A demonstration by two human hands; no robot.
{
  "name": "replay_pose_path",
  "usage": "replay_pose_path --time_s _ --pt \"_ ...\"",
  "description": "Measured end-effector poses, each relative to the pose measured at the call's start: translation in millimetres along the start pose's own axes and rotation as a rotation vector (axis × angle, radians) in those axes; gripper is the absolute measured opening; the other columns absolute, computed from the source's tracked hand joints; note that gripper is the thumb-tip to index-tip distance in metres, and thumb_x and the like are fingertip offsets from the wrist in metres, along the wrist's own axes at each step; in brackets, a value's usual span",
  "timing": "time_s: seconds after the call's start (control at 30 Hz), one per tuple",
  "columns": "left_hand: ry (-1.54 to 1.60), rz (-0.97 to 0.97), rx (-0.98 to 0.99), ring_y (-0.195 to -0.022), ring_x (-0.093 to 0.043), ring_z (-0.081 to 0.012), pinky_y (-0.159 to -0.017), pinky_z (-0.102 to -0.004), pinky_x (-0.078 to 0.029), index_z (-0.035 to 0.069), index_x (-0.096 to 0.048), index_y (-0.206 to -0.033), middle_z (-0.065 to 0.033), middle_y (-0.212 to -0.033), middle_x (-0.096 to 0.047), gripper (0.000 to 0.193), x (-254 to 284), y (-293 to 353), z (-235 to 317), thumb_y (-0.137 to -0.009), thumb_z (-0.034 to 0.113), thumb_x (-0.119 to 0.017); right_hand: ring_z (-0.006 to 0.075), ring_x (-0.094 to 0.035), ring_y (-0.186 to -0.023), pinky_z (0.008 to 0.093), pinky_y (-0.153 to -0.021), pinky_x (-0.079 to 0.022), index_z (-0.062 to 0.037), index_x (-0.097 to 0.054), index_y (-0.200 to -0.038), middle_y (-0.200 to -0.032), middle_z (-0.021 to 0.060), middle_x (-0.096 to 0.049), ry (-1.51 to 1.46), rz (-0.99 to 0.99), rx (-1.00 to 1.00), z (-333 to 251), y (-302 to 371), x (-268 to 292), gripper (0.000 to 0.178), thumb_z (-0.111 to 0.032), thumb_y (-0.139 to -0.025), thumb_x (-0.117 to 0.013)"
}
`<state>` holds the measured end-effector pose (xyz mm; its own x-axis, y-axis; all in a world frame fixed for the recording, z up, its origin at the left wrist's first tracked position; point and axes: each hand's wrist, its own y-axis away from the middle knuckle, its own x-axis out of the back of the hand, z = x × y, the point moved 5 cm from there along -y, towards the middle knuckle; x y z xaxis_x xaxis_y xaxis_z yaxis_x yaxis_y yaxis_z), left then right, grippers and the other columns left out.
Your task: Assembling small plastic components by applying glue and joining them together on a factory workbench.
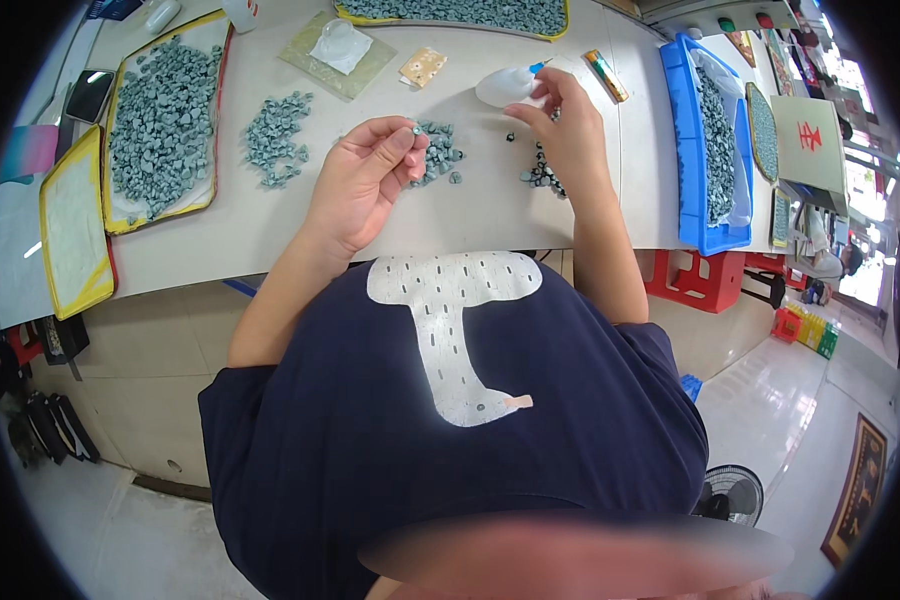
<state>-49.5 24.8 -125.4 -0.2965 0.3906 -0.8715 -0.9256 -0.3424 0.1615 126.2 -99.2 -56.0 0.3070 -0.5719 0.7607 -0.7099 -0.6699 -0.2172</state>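
Observation:
My left hand (365, 180) is closed, pinching a small grey-green stone piece (417, 131) between thumb and fingertips. Just behind and beside it lies a small pile of similar pieces (440, 155). My right hand (573, 125) reaches over the table with thumb and fingers apart and curved. Its fingertips are beside a white squeeze bottle (502, 88) with a blue tip, which lies tilted on its side; whether they touch is hard to tell. Under and beside the right wrist sits a pile of darker, shiny pieces (542, 178).
Left of my hands are a loose pile of stones (277, 140), a yellow-edged tray of stones (165, 130), another yellow-edged tray (78, 225) and a phone (90, 95). Behind lie a plastic bag (335, 60), a patterned packet (423, 67) and a small stick-shaped pack (606, 76). A blue crate (684, 150) stands right.

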Motion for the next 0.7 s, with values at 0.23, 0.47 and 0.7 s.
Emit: replay_pose_path --time_s 0.23,0.47,0.7 --pt "0.039 -0.012 0.033 -0.076 -0.055 -0.0138 -0.072 -0.0263 -0.049 -0.001 -0.059 -0.104 -0.0105 -0.093 -0.062 0.016 -1.5 -2.3 -2.7 -0.092 0.009 -0.060 0.0268 -0.061 -0.077 0.0343 -0.070 -0.049 0.0003 -0.064 -0.097 -0.088 0.0148 -0.064 0.245 -0.247 -0.048 6.3 18.9 -7.1 0.023 -0.015 -0.080 -0.069" --pt "0.055 -0.039 0.052 -0.077 -0.055 -0.0137 -0.072 -0.0271 -0.049 -0.001 -0.059 -0.105 -0.0098 -0.093 -0.062 0.016 -7.8 0.8 -1.5 -0.093 0.009 -0.059 0.0292 -0.061 -0.077 0.0366 -0.072 -0.049 0.0005 -0.064 -0.096 -0.088 0.0152 -0.063 0.342 -0.314 0.006 -4.6 21.1 -11.3 0.021 -0.013 -0.081 -0.067" --pt "0.079 -0.065 0.076 -0.078 -0.055 -0.0134 -0.073 -0.0279 -0.049 0.000 -0.059 -0.105 -0.0086 -0.093 -0.062 0.015 -7.2 5.7 1.5 -0.093 0.009 -0.058 0.0167 -0.061 -0.076 0.0286 -0.067 -0.049 -0.0004 -0.066 -0.098 -0.086 0.0087 -0.063 -0.009 -0.286 0.017 -40.9 26.7 -11.2 0.022 -0.008 -0.078 -0.071"
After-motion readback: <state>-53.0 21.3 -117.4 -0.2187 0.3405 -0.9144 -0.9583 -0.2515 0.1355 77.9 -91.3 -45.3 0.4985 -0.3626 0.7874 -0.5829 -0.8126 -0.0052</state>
